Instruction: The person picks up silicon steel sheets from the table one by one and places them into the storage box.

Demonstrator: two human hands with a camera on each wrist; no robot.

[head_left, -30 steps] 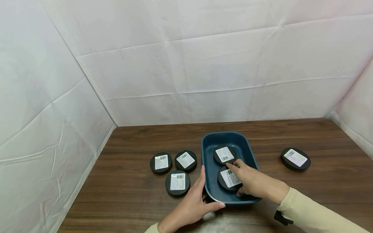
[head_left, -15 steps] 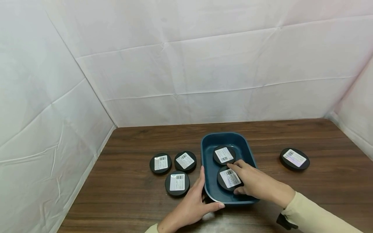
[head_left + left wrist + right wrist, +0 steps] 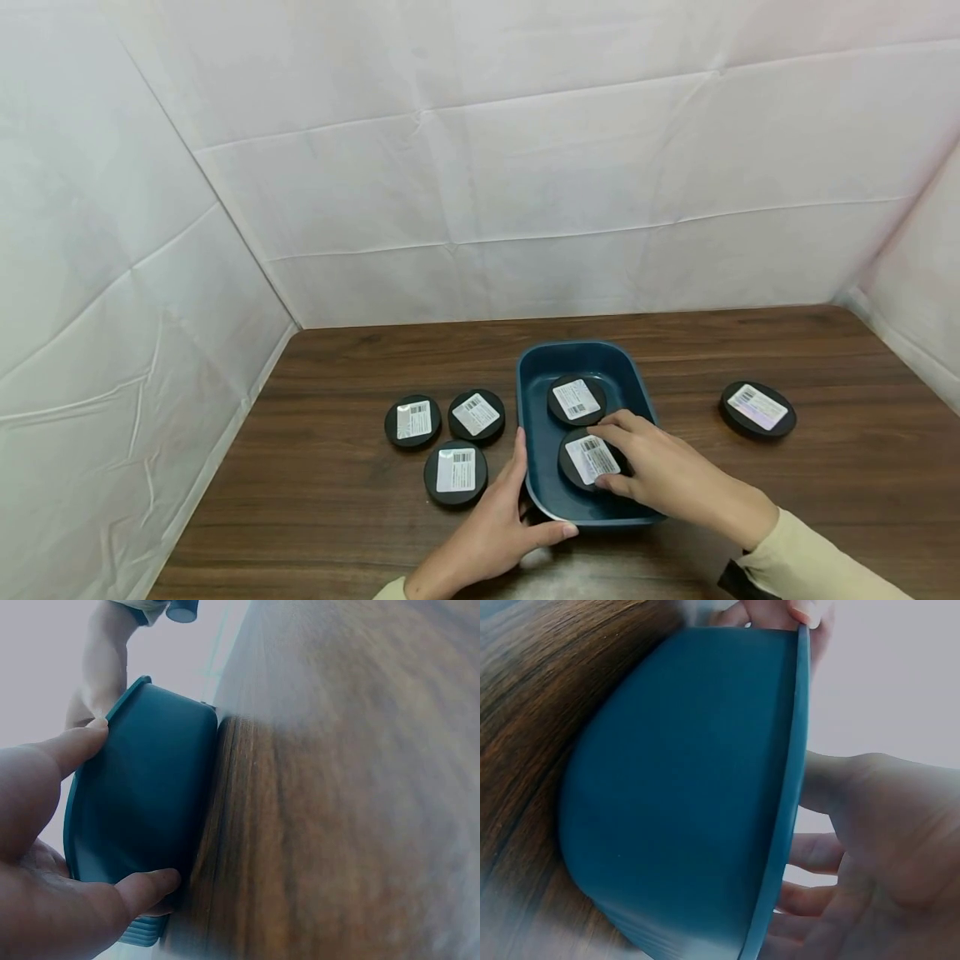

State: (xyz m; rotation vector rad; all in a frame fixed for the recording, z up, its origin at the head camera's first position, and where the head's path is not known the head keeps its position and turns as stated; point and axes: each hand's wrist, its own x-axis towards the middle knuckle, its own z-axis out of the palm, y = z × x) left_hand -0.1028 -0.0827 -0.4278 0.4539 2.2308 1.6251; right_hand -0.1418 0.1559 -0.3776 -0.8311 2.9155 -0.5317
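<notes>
A dark blue rectangular tray [image 3: 542, 492] stands on the table. Inside it lie two round black discs with white barcode labels, the rear disc [image 3: 576, 400] and the front disc [image 3: 590, 461]. My left hand [image 3: 491, 525] holds the tray's near left corner, thumb on the front rim and fingers along the outer left wall. The left wrist view shows the same hand [image 3: 52, 847] against the wall. My right hand [image 3: 660, 467] is over the front disc, loosely bent, its fingertips by the disc's upper edge and its thumb over the label. The tray wall hides the disc from the right wrist view.
Left of the tray, three similar discs lie close together: one at far left [image 3: 413, 422], one beside it [image 3: 477, 416] and one nearer [image 3: 455, 475]. Another disc [image 3: 758, 410] lies right of the tray. White cloth walls [image 3: 465, 167] enclose the wooden table [image 3: 322, 467].
My right hand has shifted slightly right, and its thumb has moved from the front disc's near edge to over the label. The discs and left hand look unmoved.
</notes>
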